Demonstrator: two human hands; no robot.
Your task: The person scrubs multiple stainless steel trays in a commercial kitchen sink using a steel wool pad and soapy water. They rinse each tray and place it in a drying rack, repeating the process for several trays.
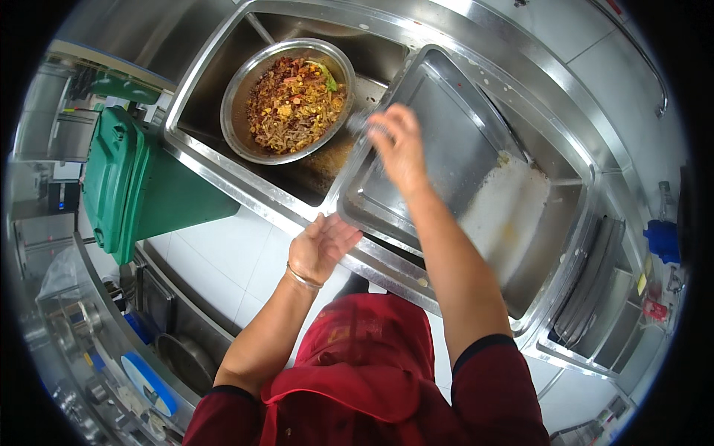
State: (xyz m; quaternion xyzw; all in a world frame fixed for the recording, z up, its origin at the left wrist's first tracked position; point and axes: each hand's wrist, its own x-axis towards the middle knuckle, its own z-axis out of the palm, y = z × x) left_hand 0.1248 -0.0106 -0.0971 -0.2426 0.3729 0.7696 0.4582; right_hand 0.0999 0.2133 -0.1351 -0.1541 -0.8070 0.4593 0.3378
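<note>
My left hand [322, 248] is palm up under the near left corner of a rectangular steel tray [440, 128], its fingers against the rim. The tray lies tilted over the divider and the right basin of a steel sink. Above the tray's left edge, my right hand [397, 139] grips a metal scouring pad [361, 121], blurred. Left of it, in the other basin, a round steel bowl [227, 125] holds food scraps with chillies and a green leaf. Whitish, foamy water [505, 206] shows in the right basin beside the tray.
A green lidded bin [162, 189] stands against the sink's left front. Steel trays [585, 279] stand on edge at the right. At lower left is a steel shelf with pans [184, 359] and a blue-rimmed container [148, 384]. The sink's front rim [251, 198] runs before me.
</note>
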